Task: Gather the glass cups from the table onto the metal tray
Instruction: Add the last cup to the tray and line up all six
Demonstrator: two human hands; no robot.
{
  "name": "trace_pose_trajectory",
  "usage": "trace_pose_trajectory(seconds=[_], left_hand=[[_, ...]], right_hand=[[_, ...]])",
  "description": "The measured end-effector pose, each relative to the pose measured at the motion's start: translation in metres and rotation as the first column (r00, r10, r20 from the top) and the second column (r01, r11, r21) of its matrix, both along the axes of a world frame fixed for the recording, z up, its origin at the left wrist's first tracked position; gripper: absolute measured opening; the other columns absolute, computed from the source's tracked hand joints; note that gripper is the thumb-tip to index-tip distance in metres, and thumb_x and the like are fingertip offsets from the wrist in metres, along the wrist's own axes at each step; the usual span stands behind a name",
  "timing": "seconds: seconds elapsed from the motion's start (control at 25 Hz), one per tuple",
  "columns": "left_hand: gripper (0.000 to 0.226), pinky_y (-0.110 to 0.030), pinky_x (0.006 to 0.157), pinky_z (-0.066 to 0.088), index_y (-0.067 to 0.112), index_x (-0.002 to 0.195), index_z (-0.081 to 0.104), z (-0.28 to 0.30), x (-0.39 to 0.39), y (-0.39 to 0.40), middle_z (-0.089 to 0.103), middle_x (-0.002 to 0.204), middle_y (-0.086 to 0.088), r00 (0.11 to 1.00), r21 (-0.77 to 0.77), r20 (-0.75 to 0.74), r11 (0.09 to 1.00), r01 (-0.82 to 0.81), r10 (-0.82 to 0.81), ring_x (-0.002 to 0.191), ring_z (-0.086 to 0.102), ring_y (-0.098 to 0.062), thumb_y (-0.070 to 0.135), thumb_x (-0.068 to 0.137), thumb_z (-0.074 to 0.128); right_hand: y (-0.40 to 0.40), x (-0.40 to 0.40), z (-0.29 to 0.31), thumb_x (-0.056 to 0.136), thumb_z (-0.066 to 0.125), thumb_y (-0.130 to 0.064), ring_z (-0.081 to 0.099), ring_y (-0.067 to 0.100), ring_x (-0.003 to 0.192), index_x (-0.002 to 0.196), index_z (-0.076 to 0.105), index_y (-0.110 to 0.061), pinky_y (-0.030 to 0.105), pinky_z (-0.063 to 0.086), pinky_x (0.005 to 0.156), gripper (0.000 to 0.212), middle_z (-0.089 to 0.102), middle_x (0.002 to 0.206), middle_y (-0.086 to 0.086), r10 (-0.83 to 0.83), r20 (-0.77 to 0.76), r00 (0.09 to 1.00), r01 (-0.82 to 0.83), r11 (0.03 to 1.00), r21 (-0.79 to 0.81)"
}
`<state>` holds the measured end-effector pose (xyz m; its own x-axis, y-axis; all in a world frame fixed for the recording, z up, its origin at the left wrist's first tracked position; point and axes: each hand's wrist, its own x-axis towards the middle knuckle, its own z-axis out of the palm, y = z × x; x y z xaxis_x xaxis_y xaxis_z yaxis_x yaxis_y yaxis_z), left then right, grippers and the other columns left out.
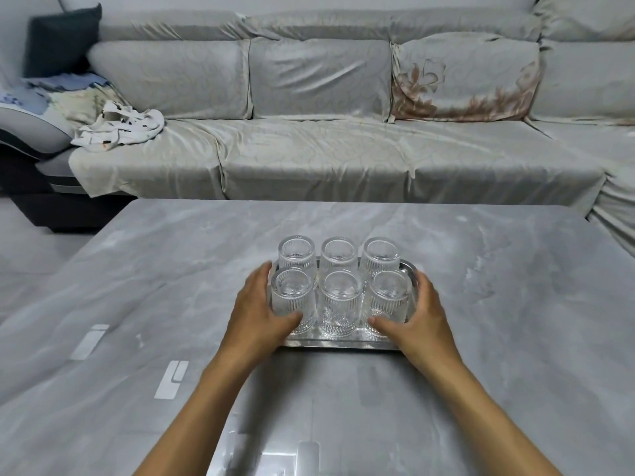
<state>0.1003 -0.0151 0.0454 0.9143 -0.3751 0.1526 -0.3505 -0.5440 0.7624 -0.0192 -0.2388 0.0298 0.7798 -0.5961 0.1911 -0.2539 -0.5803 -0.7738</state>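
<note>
Several ribbed glass cups [339, 304] stand in two rows on the metal tray [338, 344], which rests on the grey marble table [481, 321]. My left hand [261, 310] grips the tray's left end, thumb against the front-left cup [293, 302]. My right hand [417, 316] holds the tray's right end, thumb by the front-right cup [390, 297]. Both hands hide the tray's side rims. No cups stand loose on the table.
A long sofa with a grey patterned cover [326, 149] runs along the table's far edge. A crumpled white cloth [120, 127] and a dark cushion [63, 39] lie at its left end. Grey floor [31, 249] shows left of the table.
</note>
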Motion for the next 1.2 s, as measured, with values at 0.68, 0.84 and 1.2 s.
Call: trace_pose_trajectory(seconds=[0.68,0.84,1.2], left_hand=[[0.061,-0.045,0.103,0.041,0.013,0.125,0.058,-0.015,-0.026,-0.039,0.058,0.130,-0.012,0.826,0.242,0.554,0.969,-0.042,-0.102,0.122,0.051,-0.032,0.032,0.069,0.074],[0.049,-0.031,0.098,0.037,0.028,0.122,0.052,-0.007,-0.026,-0.027,0.054,0.127,0.003,0.969,-0.334,0.073,0.921,-0.200,0.236,0.119,0.048,-0.013,0.028,0.073,0.056],[0.028,-0.034,0.073,0.051,0.024,0.091,0.066,-0.013,-0.013,-0.015,0.071,0.096,-0.003,0.820,-0.420,-0.532,0.774,-0.474,0.214,0.088,0.065,-0.016,0.018,0.071,0.047]], right_hand=[[0.046,0.013,-0.008,0.070,0.077,-0.034,0.054,0.036,0.121,0.124,0.059,-0.018,0.055,0.038,0.101,0.059,0.061,0.130,0.009,0.029,-0.026,0.999,-0.039,0.605,-0.795],[0.036,-0.009,-0.002,0.069,0.078,-0.021,0.045,0.030,0.132,0.133,0.050,-0.015,0.046,0.038,0.104,0.070,0.050,0.141,0.009,-0.110,0.186,0.976,0.166,0.933,-0.320],[0.026,-0.010,-0.011,0.077,0.068,-0.011,0.053,-0.018,0.071,0.111,0.056,-0.023,0.003,0.040,0.055,0.038,0.061,0.104,-0.010,-0.310,0.049,0.950,0.257,0.859,0.443]])
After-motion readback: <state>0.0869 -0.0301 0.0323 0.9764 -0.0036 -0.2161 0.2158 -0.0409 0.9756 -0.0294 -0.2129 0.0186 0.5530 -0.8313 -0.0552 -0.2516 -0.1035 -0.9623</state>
